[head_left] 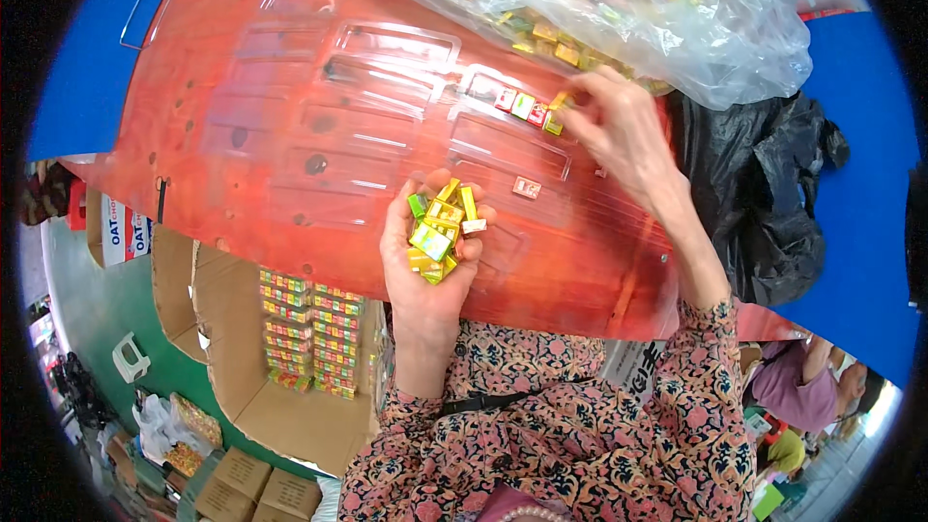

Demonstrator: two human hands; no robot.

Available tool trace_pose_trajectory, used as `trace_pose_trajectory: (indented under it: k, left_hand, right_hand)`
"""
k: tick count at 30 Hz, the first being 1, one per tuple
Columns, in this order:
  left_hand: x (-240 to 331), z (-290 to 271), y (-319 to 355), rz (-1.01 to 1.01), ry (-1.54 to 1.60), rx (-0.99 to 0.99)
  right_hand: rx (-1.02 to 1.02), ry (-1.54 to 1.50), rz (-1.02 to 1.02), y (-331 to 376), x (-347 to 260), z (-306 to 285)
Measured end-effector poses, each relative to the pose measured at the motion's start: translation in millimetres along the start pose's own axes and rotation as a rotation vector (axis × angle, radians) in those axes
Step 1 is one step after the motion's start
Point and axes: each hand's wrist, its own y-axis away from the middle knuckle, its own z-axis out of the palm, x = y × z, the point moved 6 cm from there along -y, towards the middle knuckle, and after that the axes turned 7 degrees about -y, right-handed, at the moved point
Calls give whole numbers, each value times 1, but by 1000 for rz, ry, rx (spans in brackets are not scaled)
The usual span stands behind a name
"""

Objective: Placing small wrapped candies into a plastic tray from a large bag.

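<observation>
While the left hand (430,266) lies palm up with its fingers loosely curled, cupping a heap of small yellow and green rectangular packets (437,230), the right hand (619,126) reaches forward with fingertips pinched on one more small yellow packet (559,99). This packet sits at the end of a short row of red and green packets (522,106), just left of the pinching fingertips, in one compartment of a clear moulded plastic tray (387,87) that lies on a red-orange table top (242,174). Judged from this, filling has barely begun: one recess holds a few packets, a single pink packet (527,188) lies loose between the two hands, and the remaining recesses appear bare. The cupped heap and a large clear plastic bag of mixed packets (677,10), beyond the right fingers, remain to be placed. The row's long axis runs left to right, rising slightly away from the right fingertips; each packet in it stands across that line. The packets in the left palm point every way. A black plastic bag (773,184) lies to the right of the right wrist.
</observation>
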Motion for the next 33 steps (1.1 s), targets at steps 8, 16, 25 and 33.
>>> trace_pose_trajectory:
  k: [8, 16, 25, 33]
  left_hand:
    - [5, 2, 3, 32, -4, -19]
    - [8, -2, 1, 47, 59, -57]
    - [6, 0, -4, 29, 67, -106]
    - [5, 4, -4, 8, 40, -37]
  right_hand:
    - [19, -53, -230, -40, -10, 56]
    - [22, -61, -181, -37, -6, 53]
    - [-30, -77, -277, -41, -1, 56]
    - [54, -270, -175, -36, -4, 16]
